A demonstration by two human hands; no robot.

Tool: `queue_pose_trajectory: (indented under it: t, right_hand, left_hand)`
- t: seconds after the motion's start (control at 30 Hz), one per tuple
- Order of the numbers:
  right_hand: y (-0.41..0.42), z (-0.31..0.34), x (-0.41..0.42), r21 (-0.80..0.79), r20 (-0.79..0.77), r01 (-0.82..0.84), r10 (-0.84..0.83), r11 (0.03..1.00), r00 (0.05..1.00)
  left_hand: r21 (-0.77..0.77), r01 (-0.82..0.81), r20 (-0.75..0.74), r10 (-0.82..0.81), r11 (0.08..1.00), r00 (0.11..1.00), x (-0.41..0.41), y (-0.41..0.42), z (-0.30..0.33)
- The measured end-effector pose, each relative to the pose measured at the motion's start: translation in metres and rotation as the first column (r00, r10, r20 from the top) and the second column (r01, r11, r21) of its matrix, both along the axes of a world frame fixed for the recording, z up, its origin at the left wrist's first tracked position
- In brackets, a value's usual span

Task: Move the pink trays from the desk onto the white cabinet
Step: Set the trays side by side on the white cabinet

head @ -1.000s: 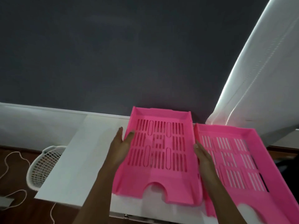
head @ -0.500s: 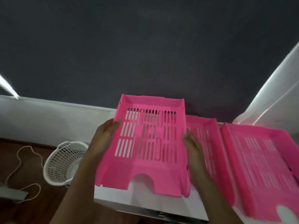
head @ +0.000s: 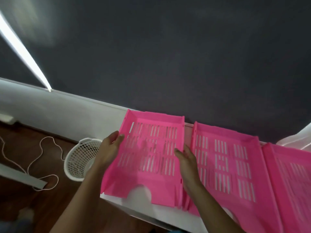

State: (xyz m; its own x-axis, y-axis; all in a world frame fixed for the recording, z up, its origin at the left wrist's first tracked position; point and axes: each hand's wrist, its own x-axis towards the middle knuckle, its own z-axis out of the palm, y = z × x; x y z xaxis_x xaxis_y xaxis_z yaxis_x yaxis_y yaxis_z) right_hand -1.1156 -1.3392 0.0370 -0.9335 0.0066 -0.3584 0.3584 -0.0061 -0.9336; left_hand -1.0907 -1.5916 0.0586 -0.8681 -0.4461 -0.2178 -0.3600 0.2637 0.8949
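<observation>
Three pink slotted trays lie side by side on the white cabinet (head: 161, 214). The leftmost pink tray (head: 151, 158) sits at the cabinet's left end, its left edge over the cabinet's corner. My left hand (head: 110, 149) grips its left wall. My right hand (head: 186, 163) holds its right wall, in the gap beside the middle tray (head: 223, 163). A third tray (head: 292, 184) lies at the far right, cut off by the frame edge.
A white mesh basket (head: 79, 160) stands on the dark wood floor just left of the cabinet. A white cord (head: 33, 158) loops across the floor toward a grey strip (head: 21, 178). A dark wall rises behind the cabinet.
The tray in my hands has moved left to the cabinet's left end. The view has swung left and down, bringing the other two trays into sight on the right.
</observation>
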Motion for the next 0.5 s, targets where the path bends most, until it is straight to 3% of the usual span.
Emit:
queue_pose_trajectory:
  t: [0.27,0.5]
  right_hand:
    - [0.002,-0.002,-0.008,0.066,-0.023,0.020,-0.018,0.998,1.000]
    - [0.057,0.015,-0.013,0.101,-0.181,0.066,-0.047,0.993,0.982]
  left_hand:
    - [-0.186,0.093,0.087,-0.078,0.978,0.993,-0.014,0.004,-0.012]
    - [-0.385,0.088,0.036,-0.080,0.919,0.996,-0.031,0.056,-0.005]
